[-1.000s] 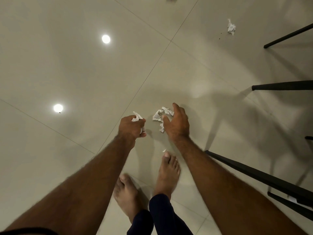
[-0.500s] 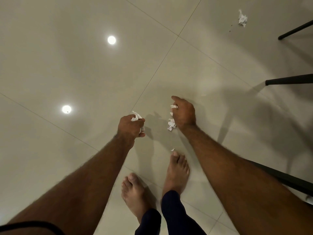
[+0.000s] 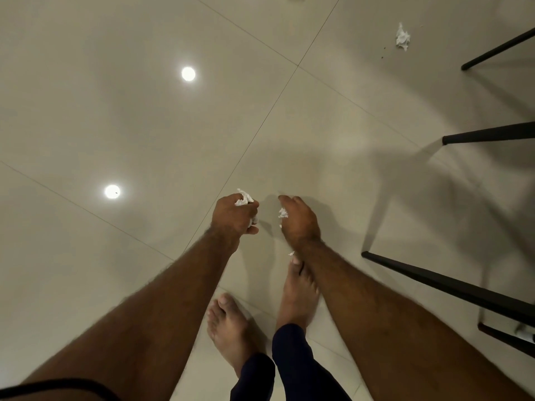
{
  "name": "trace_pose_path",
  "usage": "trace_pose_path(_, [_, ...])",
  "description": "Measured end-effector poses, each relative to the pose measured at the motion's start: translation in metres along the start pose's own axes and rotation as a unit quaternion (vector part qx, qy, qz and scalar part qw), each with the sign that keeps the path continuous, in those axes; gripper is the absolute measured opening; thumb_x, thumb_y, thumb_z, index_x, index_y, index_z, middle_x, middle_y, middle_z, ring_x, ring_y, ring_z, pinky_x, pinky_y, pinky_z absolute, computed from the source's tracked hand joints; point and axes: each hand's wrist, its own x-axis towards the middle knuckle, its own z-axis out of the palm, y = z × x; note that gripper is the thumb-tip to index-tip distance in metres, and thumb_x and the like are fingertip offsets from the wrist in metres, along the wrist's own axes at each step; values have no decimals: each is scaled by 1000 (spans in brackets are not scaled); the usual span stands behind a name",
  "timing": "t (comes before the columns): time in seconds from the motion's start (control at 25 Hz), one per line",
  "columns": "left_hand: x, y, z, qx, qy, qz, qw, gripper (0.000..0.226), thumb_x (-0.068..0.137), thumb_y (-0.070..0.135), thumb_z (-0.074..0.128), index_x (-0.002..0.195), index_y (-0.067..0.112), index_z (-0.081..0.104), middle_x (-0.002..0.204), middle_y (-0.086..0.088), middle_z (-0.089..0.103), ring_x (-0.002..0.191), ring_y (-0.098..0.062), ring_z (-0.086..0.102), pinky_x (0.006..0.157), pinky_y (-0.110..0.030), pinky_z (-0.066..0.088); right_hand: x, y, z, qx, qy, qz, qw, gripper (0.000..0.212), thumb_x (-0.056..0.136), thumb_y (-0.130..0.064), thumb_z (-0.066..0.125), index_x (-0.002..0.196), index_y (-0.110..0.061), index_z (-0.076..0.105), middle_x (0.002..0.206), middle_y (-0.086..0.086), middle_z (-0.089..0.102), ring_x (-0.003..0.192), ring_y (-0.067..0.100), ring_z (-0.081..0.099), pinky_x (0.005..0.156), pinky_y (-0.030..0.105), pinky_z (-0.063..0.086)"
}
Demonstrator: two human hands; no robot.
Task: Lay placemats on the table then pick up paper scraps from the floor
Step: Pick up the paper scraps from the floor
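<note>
The left hand (image 3: pixel 234 219) clenches a paper wad (image 3: pixel 245 197); the right hand (image 3: pixel 300 222) curls loosely round scraps (image 3: pixel 283 213), which could slip out. A tiny bit (image 3: pixel 291 253) just behind that hand and a crumpled piece (image 3: pixel 403 39) far ahead may get missed.

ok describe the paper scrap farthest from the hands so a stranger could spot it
Top right of the tiled floor, find the uppermost black leg. A crumpled white scrap lies just left of it, alone, tiny dark specks beside it.

Four white paper scraps. A crumpled wad (image 3: pixel 244 198) is gripped in the left hand (image 3: pixel 234 218), ahead of the right foot (image 3: pixel 298 293). Torn bits (image 3: pixel 283 212) are held in the right hand (image 3: pixel 299 221), just ahead of it. A tiny fleck (image 3: pixel 291 253) lies at its big toe, and a loose wad (image 3: pixel 402 37) lies far ahead-right.
</note>
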Motion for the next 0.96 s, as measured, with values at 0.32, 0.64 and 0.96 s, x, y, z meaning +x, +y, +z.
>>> trace_pose_path(0.32, [-57, 71, -6, -16, -37, 14, 999, 23, 85, -6, 59, 96, 10, 72, 83, -15, 65, 67, -23, 62, 54, -33, 59, -7, -59, -100, 345, 28, 180, 921, 83, 65, -1, 90, 140, -18, 56, 78, 1, 65, 71, 16, 66, 63, 30, 61])
trace_pose_path(0.64, [-121, 214, 1, 114, -155, 77, 978, 57, 87, -2, 64, 137, 23, 59, 123, -8, 66, 97, -25, 71, 62, -36, 62, -3, -144, -238, 526, -58, 161, 833, 79, 78, 15, 70, 148, -9, 43, 90, 12, 63, 78, 22, 68, 67, 35, 60])
trace_pose_path(0.96, [-107, 316, 4, 179, -187, 82, 962, 46, 92, 11, 72, 136, 19, 60, 121, -11, 69, 96, -27, 72, 53, -32, 59, 47, -191, -312, 546, -48, 192, 814, 74, 83, 23, 52, 149, -8, 40, 95, 19, 66, 79, 25, 67, 56, 30, 58])
